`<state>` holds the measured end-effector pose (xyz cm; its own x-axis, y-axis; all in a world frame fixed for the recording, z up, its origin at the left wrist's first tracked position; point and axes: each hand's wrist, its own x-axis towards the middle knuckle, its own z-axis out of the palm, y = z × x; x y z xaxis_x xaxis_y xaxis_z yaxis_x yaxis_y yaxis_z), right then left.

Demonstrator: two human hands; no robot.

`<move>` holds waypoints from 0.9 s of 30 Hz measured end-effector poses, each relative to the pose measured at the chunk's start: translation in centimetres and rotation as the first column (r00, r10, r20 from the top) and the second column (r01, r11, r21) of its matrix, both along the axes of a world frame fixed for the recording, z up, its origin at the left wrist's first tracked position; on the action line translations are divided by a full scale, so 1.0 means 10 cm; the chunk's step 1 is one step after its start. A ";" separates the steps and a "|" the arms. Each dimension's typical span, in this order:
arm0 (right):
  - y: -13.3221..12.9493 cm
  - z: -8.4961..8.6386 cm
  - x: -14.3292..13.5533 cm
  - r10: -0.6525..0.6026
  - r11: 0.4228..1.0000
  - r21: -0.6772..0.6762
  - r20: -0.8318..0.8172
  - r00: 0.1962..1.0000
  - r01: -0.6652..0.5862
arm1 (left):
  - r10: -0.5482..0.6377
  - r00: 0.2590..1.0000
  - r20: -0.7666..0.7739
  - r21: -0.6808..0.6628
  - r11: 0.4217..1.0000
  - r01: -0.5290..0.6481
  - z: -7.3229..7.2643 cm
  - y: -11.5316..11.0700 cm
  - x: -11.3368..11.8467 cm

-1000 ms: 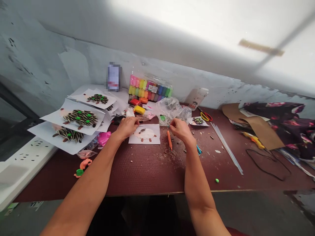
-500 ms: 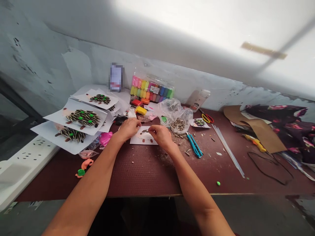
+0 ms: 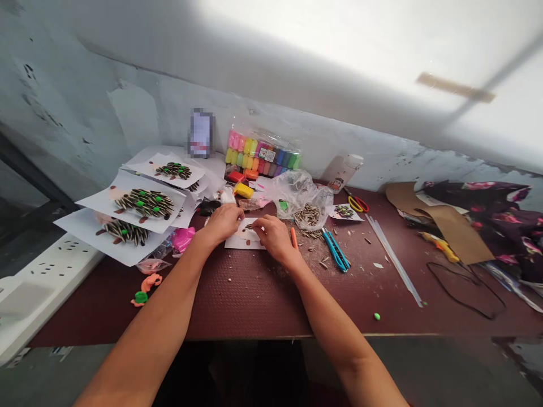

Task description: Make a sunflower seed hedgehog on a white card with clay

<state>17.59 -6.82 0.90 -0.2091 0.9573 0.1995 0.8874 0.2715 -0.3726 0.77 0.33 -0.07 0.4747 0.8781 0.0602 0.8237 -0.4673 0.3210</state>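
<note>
— What had changed since half a second before?

— Little. The right hand (image 3: 274, 237) had slid a touch nearer the left hand (image 3: 223, 221), over the card (image 3: 242, 239), and the orange pen (image 3: 293, 237), hidden behind it before, showed again just to its right. A second earlier that hand had been off at the seed bag (image 3: 303, 204).

— And the hands themselves?

— Both were curled narrow. The left pressed its fingertips on the card's upper left edge. The right pinched at something small and dark, a seed (image 3: 248, 226) by the look of it, at the card's top; I could not tell whether the hand truly held it or only touched it.

— Where did the card lie, and how?

— Flat on the worktop (image 3: 254, 299), between the two hands, mostly covered by them. Its long axis ran left to right, roughly along the worktop's front edge. The seed pointed much the same way, sideways toward the left hand.

— What lay about?

— Blue cutters (image 3: 336, 250) right of the pen, scissors (image 3: 356, 203) behind them, clay blocks (image 3: 263, 154) by the wall, and finished seed pictures (image 3: 142, 202) stacked at the left.
</note>
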 end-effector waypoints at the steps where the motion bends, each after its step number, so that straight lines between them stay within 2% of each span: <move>1: 0.00 0.00 0.00 0.000 1.000 -0.002 0.005 1.000 0.000 | -0.002 1.000 0.001 -0.003 1.000 0.002 0.00 0.00 0.00; 9: -0.01 -0.01 0.00 -0.007 1.000 -0.007 0.064 0.998 0.008 | -0.015 1.000 -0.016 0.012 1.000 0.015 0.01 -0.01 0.00; 27: 0.01 0.01 0.00 -0.012 1.000 -0.008 0.056 0.998 0.013 | -0.018 0.999 -0.042 0.050 0.999 0.020 0.00 -0.01 0.01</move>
<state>17.63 -6.74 1.02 -0.2076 0.9615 0.1800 0.9104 0.2572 -0.3241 0.90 0.21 -0.03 0.4941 0.8653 0.0845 0.8266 -0.4977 0.2626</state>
